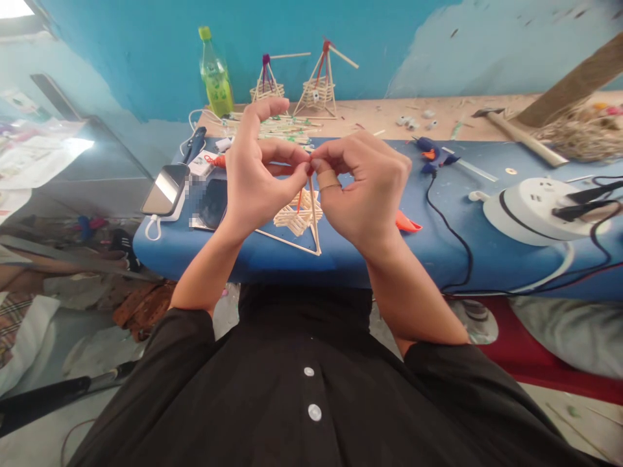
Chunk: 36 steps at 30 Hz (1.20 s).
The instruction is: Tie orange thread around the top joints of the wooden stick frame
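- We pinch red thread [308, 171] atop the pale wooden-stick pyramid frame [302, 217] with our left hand [257, 172].
- Our right hand [363, 188] pinches it too, fingertips pressed together.

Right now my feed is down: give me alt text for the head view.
Both hands, left hand and right hand, pinch red thread at the top of a small stick frame held above a blue table. Two finished stick models, a green bottle, a phone, a glue gun and a white power socket lie beyond.
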Tool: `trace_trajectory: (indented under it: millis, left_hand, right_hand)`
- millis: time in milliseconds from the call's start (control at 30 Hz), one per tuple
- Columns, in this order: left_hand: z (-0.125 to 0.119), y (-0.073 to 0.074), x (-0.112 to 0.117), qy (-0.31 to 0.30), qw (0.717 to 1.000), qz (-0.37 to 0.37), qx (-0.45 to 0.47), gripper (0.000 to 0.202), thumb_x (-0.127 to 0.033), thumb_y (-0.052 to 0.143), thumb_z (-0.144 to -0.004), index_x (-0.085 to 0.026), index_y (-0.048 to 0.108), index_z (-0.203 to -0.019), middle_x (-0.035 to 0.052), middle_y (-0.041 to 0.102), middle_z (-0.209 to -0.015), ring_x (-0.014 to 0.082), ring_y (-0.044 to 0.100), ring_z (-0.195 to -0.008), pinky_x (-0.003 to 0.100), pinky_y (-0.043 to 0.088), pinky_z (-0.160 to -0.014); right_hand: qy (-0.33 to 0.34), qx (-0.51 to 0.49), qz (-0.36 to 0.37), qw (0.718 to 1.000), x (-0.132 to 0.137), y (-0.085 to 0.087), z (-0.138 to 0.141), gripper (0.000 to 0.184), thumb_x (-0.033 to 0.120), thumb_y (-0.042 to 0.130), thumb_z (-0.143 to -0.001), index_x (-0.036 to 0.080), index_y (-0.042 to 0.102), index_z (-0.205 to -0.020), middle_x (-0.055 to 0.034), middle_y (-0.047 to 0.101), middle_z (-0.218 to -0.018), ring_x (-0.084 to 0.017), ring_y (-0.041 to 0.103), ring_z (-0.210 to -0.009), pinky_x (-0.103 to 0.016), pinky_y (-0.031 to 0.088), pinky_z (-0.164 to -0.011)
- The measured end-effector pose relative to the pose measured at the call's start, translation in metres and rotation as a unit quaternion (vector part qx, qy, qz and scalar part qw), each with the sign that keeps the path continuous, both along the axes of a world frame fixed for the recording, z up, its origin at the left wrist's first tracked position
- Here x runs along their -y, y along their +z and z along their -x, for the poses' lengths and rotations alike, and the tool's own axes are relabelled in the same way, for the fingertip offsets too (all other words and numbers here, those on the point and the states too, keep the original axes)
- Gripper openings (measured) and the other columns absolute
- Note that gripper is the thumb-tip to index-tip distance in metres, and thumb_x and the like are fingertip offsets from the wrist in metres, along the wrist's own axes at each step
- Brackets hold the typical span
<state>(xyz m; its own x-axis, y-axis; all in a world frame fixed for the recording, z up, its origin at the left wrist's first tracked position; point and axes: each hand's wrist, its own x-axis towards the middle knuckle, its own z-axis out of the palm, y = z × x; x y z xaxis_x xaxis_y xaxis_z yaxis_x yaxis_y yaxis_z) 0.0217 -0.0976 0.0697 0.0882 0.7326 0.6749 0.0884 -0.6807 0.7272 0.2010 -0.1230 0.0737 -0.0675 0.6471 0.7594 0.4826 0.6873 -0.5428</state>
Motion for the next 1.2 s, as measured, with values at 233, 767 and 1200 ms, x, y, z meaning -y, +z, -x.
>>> trace_trajectory:
  millis: [233,767,1200]
  left_hand:
    - [-0.01,0.001,0.01,0.034,0.999,0.023,0.018,0.072,-0.032,0.091,-0.089,-0.032,0.049,-0.148,-0.0034,0.079,-0.096,0.0194,0.081,-0.094,0.036,0.068,-0.088]
    - [-0.023,-0.016,0.021,0.074,0.997,0.007,0.026,0.063,-0.047,0.087,-0.096,-0.034,0.053,-0.147,0.0026,0.076,-0.106,0.0252,0.083,-0.112,0.044,0.069,-0.106]
    - [-0.034,-0.012,0.023,0.088,0.994,-0.034,0.053,0.056,-0.045,0.086,-0.096,-0.036,0.054,-0.142,0.0012,0.08,-0.113,0.0219,0.081,-0.099,0.041,0.072,-0.093]
  right_hand:
    - [0.028,0.027,0.04,0.998,-0.004,0.007,-0.009,0.013,0.031,0.074,-0.104,0.026,0.069,-0.093,-0.0061,0.072,-0.096,-0.025,0.07,-0.099,-0.042,0.062,-0.092]
    - [0.141,0.054,0.169,0.974,-0.027,0.024,-0.035,0.038,0.057,0.084,-0.101,0.023,0.076,-0.087,-0.001,0.069,-0.076,-0.019,0.064,-0.076,-0.036,0.064,-0.072]
    - [0.092,0.037,0.137,0.986,-0.016,0.024,-0.034,0.035,0.055,0.088,-0.099,0.024,0.075,-0.086,-0.0009,0.068,-0.073,-0.02,0.066,-0.075,-0.038,0.064,-0.075]
